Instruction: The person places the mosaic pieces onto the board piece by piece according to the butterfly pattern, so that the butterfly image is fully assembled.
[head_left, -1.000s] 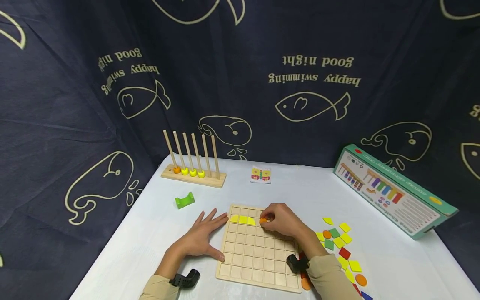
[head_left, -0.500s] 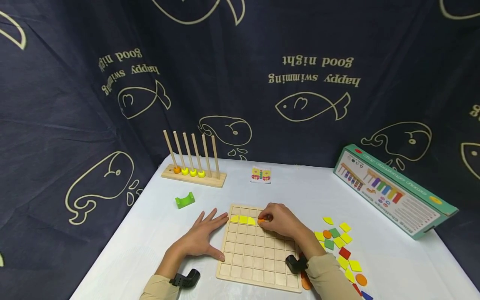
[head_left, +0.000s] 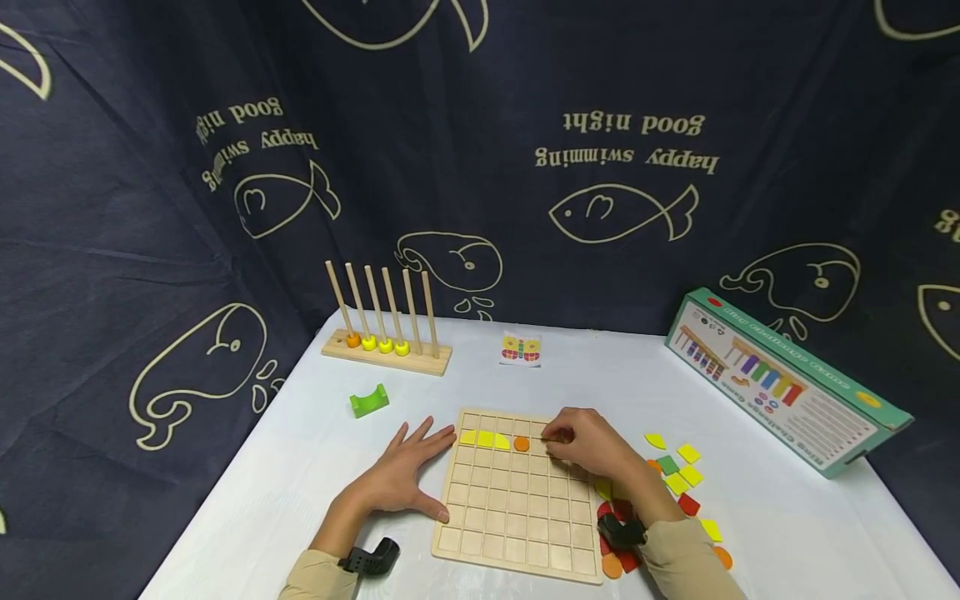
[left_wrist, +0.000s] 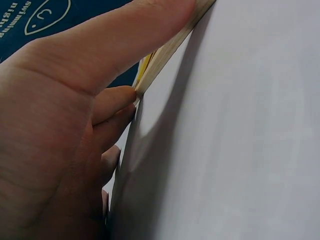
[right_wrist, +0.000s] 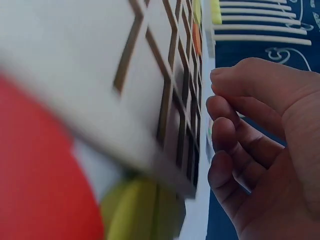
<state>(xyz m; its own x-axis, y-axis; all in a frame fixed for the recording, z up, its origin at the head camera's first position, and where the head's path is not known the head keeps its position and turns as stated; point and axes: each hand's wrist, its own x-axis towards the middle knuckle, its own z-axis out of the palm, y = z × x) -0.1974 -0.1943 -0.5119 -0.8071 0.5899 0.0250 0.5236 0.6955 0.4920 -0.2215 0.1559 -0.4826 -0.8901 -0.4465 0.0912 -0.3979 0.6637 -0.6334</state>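
Note:
A wooden grid board lies on the table. In one of its far rows sit yellow pieces side by side, followed by an orange disc in its own cell. My left hand is spread at the board's left edge; thumb and index finger touch the rim. My right hand hovers over the board's far right part, to the right of the disc. In the right wrist view its fingers are loosely bent, with nothing between thumb and fingertips.
Right of the board lie loose yellow, red, green and orange pieces, some partly under the right forearm. Behind stand a peg rack, a green block, a picture card and a game box.
My right hand has let go of the orange disc, which lies in the grid, and has moved to the right. The left hand has stayed in place.

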